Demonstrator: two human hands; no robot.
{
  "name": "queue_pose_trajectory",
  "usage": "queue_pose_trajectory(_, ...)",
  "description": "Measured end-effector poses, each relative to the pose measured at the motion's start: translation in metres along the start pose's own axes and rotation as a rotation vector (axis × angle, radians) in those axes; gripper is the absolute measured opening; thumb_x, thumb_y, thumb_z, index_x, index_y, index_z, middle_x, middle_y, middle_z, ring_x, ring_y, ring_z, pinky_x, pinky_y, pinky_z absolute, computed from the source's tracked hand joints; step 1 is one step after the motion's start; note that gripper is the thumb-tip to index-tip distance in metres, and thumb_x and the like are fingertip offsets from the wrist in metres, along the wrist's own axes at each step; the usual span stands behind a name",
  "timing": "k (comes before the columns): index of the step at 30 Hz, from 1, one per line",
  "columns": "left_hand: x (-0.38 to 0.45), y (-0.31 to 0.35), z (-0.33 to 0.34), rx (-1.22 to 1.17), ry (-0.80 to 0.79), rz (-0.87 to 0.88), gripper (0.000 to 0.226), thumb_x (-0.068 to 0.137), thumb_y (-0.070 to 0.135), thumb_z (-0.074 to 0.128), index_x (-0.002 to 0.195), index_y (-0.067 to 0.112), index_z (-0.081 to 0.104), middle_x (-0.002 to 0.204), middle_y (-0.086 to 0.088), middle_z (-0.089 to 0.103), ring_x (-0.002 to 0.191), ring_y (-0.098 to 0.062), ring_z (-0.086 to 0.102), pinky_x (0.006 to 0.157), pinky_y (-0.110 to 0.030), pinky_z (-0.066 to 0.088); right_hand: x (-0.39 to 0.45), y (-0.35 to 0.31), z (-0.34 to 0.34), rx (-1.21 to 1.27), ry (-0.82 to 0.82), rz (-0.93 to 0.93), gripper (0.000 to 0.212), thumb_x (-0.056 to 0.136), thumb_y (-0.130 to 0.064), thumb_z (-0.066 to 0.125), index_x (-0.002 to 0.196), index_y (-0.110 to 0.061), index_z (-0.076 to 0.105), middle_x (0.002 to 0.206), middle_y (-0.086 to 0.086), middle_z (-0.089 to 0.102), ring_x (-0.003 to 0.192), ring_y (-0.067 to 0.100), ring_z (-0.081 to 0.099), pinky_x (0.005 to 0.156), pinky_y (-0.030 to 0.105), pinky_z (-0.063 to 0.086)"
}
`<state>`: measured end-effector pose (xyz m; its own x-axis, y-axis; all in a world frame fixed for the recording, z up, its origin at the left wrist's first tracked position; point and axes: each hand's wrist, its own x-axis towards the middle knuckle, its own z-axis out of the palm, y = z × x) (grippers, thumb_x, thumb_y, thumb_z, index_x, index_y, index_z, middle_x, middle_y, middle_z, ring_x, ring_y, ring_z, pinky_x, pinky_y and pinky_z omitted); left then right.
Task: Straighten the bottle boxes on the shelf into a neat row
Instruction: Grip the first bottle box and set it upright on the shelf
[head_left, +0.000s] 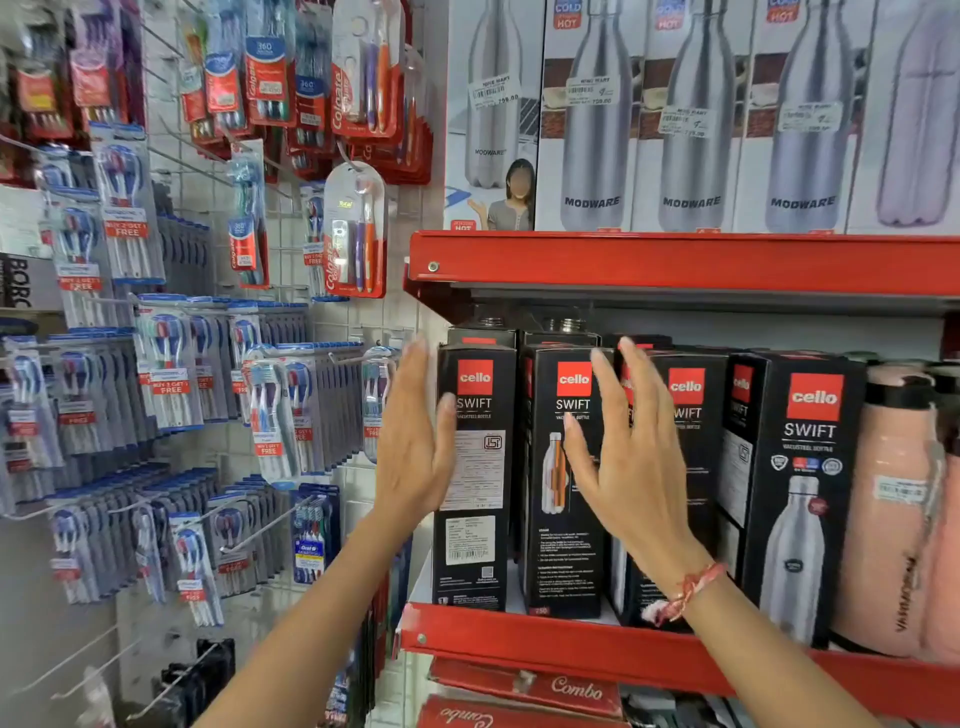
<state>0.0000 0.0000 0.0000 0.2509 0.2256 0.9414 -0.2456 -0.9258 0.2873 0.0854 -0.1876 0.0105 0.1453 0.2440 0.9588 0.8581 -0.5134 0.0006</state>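
Several black Cello Swift bottle boxes stand upright on the red shelf. The leftmost box and the second box face forward. A third box sits partly behind my right hand, and the fourth box is turned at an angle. My left hand is flat and open, its palm against the left side of the leftmost box. My right hand is open with fingers spread, in front of the second and third boxes; contact is unclear. It holds nothing.
Peach flasks stand to the right of the boxes. Above, another red shelf carries white Modware bottle boxes. Toothbrush packs hang on hooks along the wall to the left. Red Combo boxes lie on the shelf below.
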Motion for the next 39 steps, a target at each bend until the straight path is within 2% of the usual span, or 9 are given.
queue_pose_trajectory(2,-0.003,-0.008,0.003,-0.188,0.094,-0.313,0.048,0.102,0.035,0.028,0.147,0.021,0.025,0.150,0.008,0.033,0.135,0.000,0.032,0.108,-0.016,0.026,-0.005,-0.014,0.006,0.218,-0.008,0.086,0.045,0.094,-0.027,0.050,0.137,-0.015,0.046,0.136,0.005,0.049,0.122,0.021,0.048,0.094,0.037,0.050)
queue_pose_trajectory(5,-0.017,-0.035,0.017,-0.294,-0.113,-0.685,0.045,0.101,0.037,0.028,0.137,0.013,0.041,0.133,-0.002,0.050,0.126,-0.018,0.046,0.101,-0.030,0.034,-0.026,-0.042,0.020,0.368,-0.230,0.249,0.045,0.093,-0.033,0.049,0.135,-0.019,0.045,0.124,-0.001,0.053,0.110,0.017,0.056,0.094,0.040,0.050)
queue_pose_trajectory(9,-0.028,-0.052,0.018,-0.468,-0.358,-0.891,0.063,0.091,0.064,0.025,0.132,0.021,0.047,0.130,-0.004,0.059,0.114,-0.018,0.056,0.101,-0.045,0.041,-0.055,-0.075,0.048,0.387,-0.708,0.470,0.093,0.089,-0.053,0.051,0.153,-0.013,-0.004,0.156,0.008,0.025,0.135,0.026,0.041,0.109,0.035,0.034)
queue_pose_trajectory(17,-0.027,-0.036,-0.010,-0.510,-0.382,-0.777,0.031,0.092,0.035,0.053,0.123,0.030,0.046,0.107,0.011,0.064,0.086,0.005,0.064,0.063,-0.014,0.050,-0.045,-0.084,0.070,0.356,-0.627,0.559,0.119,0.082,-0.056,0.061,0.144,-0.009,-0.029,0.142,0.019,0.031,0.114,0.035,0.056,0.090,0.036,0.046)
queue_pose_trajectory(22,-0.031,-0.046,-0.042,-0.481,-0.381,-0.561,0.083,0.078,0.007,0.073,0.124,0.058,0.028,0.113,0.018,0.066,0.099,-0.001,0.067,0.070,-0.017,0.056,-0.016,-0.056,0.070,0.655,-0.806,0.421,0.112,0.085,-0.038,0.066,0.147,-0.025,-0.026,0.161,0.003,0.016,0.141,0.022,0.033,0.112,0.036,0.033)
queue_pose_trajectory(25,-0.038,-0.042,-0.023,-0.353,-0.306,-0.503,0.092,0.078,0.006,0.074,0.138,0.051,0.022,0.116,0.042,0.053,0.108,0.005,0.060,0.077,-0.019,0.056,-0.008,-0.042,0.069,0.706,-0.821,0.422,0.105,0.087,-0.017,0.066,0.149,-0.032,-0.017,0.148,-0.004,0.044,0.108,0.010,0.054,0.083,0.020,0.050)
queue_pose_trajectory(29,-0.049,-0.049,0.000,-0.256,-0.320,-0.501,0.099,0.076,0.013,0.077,0.138,0.063,0.017,0.113,0.046,0.056,0.120,-0.012,0.059,0.090,-0.048,0.055,-0.015,-0.033,0.082,0.626,-0.803,0.452,0.104,0.086,-0.008,0.065,0.151,-0.030,-0.014,0.141,0.000,0.052,0.083,0.002,0.055,0.056,0.006,0.043)
queue_pose_trajectory(34,-0.052,-0.049,0.004,-0.186,-0.337,-0.472,0.101,0.078,0.013,0.076,0.136,0.064,0.011,0.098,0.067,0.037,0.123,-0.015,0.056,0.097,-0.047,0.051,-0.022,-0.041,0.088,0.549,-0.769,0.463,0.104,0.085,-0.009,0.067,0.152,-0.024,-0.011,0.145,0.000,0.050,0.128,0.023,0.051,0.105,0.037,0.042)
queue_pose_trajectory(39,-0.052,-0.047,0.007,-0.153,-0.319,-0.484,0.098,0.079,0.015,0.074,0.143,0.054,0.011,0.122,0.043,0.038,0.126,-0.016,0.053,0.100,-0.045,0.049,-0.036,-0.044,0.082,0.297,-0.539,0.435,0.073,0.086,-0.020,0.067,0.149,-0.021,0.030,0.115,0.008,0.071,0.104,0.028,0.066,0.094,0.041,0.050)
